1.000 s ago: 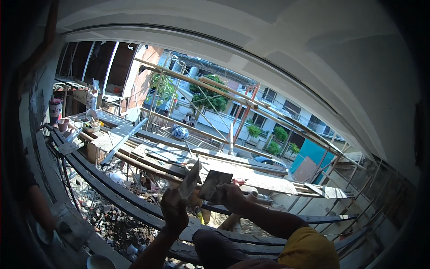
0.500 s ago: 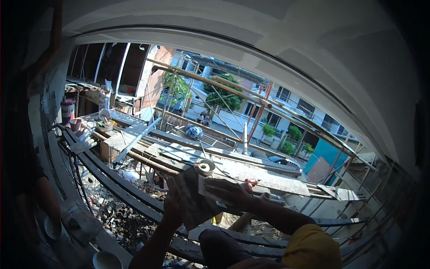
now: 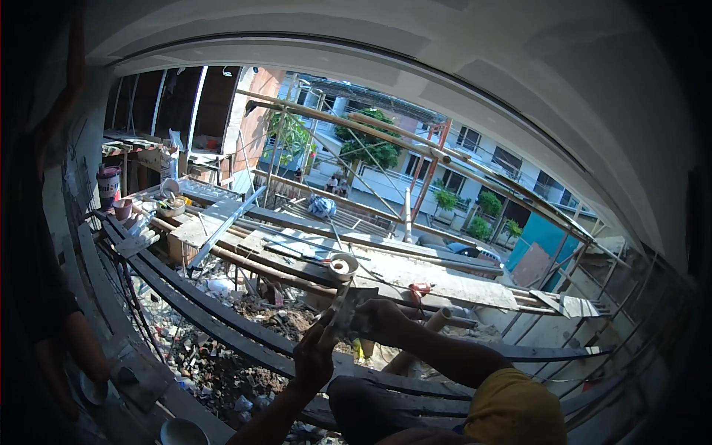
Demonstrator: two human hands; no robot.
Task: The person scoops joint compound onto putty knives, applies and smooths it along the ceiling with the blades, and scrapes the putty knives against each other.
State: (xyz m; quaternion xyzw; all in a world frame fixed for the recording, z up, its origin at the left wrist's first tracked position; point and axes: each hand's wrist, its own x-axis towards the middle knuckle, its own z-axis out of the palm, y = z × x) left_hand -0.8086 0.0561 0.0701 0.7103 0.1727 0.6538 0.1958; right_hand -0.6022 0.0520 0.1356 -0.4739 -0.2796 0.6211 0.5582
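Note:
Just above my knee, my left hand (image 3: 314,354) is closed around the lower left edge of a flat grey plate (image 3: 344,317). The plate is held tilted, seen nearly edge on, with a darker squarish face at its top. My right hand (image 3: 384,323) is closed against its right side, fingers bent; whether it also grips a separate piece there is hidden. Beyond the plate, a round bowl (image 3: 342,267) with pale material in it stands on the planks. A red power tool (image 3: 421,288) lies right of the bowl.
Planks (image 3: 460,294) and bamboo poles (image 3: 393,141) form scaffolding ahead, over rubble (image 3: 222,356) below. At left are a paint bucket (image 3: 109,185), a long metal bar (image 3: 228,227) and another person's arm (image 3: 83,345). A bowl (image 3: 184,432) sits at the lower left; a ceiling (image 3: 482,44) is overhead.
The plate has turned from showing its broad dark face to nearly edge on. My left hand has shifted right, and my right hand has curled from stretched fingers into a grip.

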